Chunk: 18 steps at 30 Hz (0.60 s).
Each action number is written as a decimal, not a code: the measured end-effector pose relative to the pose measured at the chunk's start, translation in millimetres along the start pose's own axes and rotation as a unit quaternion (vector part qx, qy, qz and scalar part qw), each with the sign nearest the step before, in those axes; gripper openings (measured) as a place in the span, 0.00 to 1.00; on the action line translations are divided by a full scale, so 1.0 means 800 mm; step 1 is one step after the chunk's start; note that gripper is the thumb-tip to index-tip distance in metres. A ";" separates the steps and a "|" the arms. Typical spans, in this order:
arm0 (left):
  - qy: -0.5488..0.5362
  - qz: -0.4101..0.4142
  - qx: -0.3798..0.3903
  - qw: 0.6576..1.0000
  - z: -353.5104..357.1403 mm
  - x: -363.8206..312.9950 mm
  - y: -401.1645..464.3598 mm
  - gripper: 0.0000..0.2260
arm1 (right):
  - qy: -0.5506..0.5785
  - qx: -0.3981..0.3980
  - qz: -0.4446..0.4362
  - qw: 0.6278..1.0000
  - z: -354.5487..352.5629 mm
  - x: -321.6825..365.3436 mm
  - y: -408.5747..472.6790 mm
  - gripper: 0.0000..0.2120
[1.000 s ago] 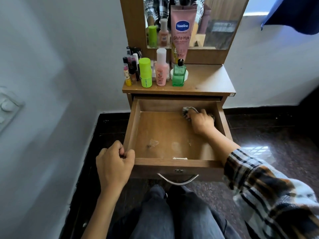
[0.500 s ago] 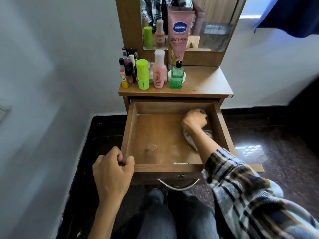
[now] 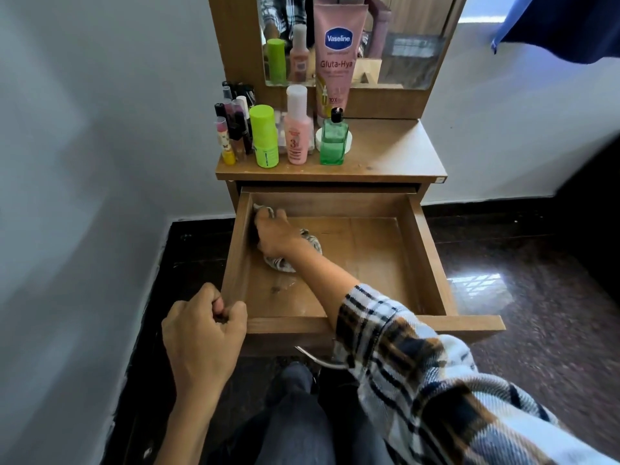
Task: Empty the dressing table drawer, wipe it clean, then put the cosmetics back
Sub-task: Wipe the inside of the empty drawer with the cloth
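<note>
The right hand [image 3: 273, 234] is curled down over a crumpled cloth [image 3: 285, 261], fingers pressed onto the rag so only its pale, striped folds bulge out at the hand's 5 o'clock and a corner peeks past the fingertips at 11 o'clock. Hand and cloth sit in the far-left corner of the drawer [image 3: 426, 250], against its left wall. The left hand [image 3: 203, 330] is closed in a loose fist at the drawer's near-left corner, at about 7 o'clock from the cloth, thumb tucked against the fingers; whether it actually clamps the edge cannot be told.

The drawer is a shallow wooden box with a smooth, faintly smeared brown floor, pulled fully out, long axis running side to side, with a curved metal handle [image 3: 318, 359] on its front. Only the cloth and hand are inside it.

At 12 o'clock, on the dressing table top [image 3: 396, 152], the cosmetics stand upright: slim lip tubes [image 3: 231, 132], a lime-green cylinder [image 3: 265, 137], a pink bottle [image 3: 297, 129], a green glass bottle [image 3: 332, 140] and a tall pink Vaseline tube [image 3: 339, 52] leaning against the mirror [image 3: 409, 52].
</note>
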<state>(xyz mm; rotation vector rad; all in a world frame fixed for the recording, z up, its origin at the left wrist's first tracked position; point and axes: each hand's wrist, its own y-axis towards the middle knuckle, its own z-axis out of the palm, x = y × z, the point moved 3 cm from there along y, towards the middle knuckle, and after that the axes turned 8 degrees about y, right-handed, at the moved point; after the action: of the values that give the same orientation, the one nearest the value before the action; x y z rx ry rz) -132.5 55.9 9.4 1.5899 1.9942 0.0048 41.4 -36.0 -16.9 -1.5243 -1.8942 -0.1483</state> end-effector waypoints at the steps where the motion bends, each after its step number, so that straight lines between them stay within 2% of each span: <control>1: -0.001 0.001 0.001 1.000 0.000 0.000 0.000 0.10 | -0.005 0.013 -0.007 1.000 -0.002 -0.005 -0.001 0.21; 5: -0.002 0.002 0.006 1.000 -0.001 -0.002 0.000 0.10 | -0.130 0.004 -0.019 0.991 -0.016 -0.025 -0.006 0.19; 8: 0.001 0.001 0.007 1.000 -0.002 -0.002 0.001 0.10 | -0.210 -0.031 0.017 0.977 -0.037 -0.057 -0.013 0.21; 12: 0.002 0.000 0.007 1.000 -0.002 -0.001 0.002 0.11 | -0.236 -0.065 0.101 0.964 -0.055 -0.115 -0.038 0.21; 15: 0.000 -0.001 0.010 1.000 -0.002 -0.003 0.001 0.11 | -0.297 -0.064 0.206 0.930 -0.066 -0.143 -0.050 0.24; 18: -0.004 0.000 0.014 1.000 -0.003 -0.004 -0.001 0.11 | -0.291 -0.083 0.278 0.912 -0.083 -0.155 -0.055 0.25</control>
<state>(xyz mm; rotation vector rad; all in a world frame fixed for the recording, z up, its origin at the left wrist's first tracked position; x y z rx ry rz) -133.7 53.8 12.7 1.6058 1.9971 -0.0293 39.6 -182.9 -23.2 -2.3574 -1.8000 0.4650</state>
